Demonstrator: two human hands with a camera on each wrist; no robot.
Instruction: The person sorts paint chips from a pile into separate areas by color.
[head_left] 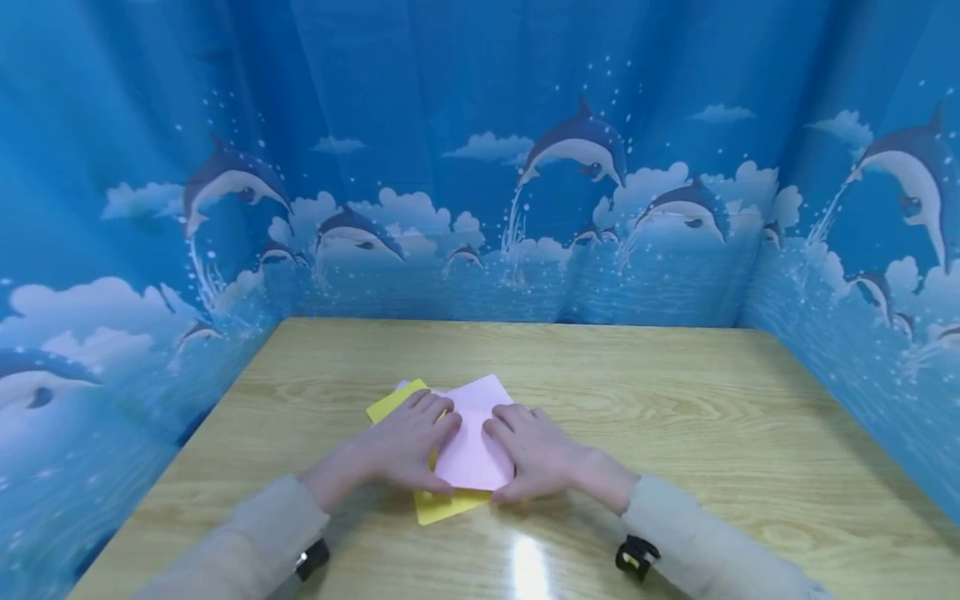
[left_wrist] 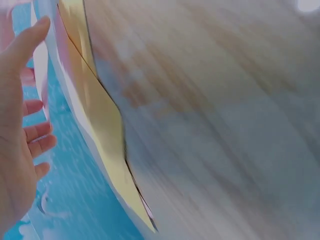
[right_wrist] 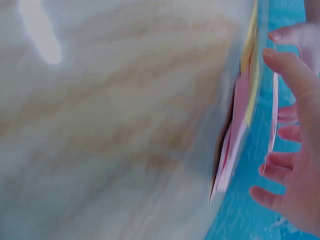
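A pink sheet of paper (head_left: 474, 454) spans the space between both hands, raised over other papers. My left hand (head_left: 411, 442) holds its left side, fingers on the far part and thumb at the near corner. The right hand (head_left: 542, 452) grips the opposite side in much the same way. Seen nearly edge-on in the right wrist view, the held sheet (right_wrist: 274, 102) stands apart from the papers below. Under it lie yellow paper (head_left: 448, 505) and more pink paper (right_wrist: 235, 145), overlapping at angles and partly hidden by the hands.
The papers lie on a wood-grain table (head_left: 660, 400). A blue curtain (head_left: 450, 100) printed with dolphins surrounds its back and sides. Dark bands (head_left: 636, 557) sit by the sleeves at both wrists. Light glares off the near tabletop.
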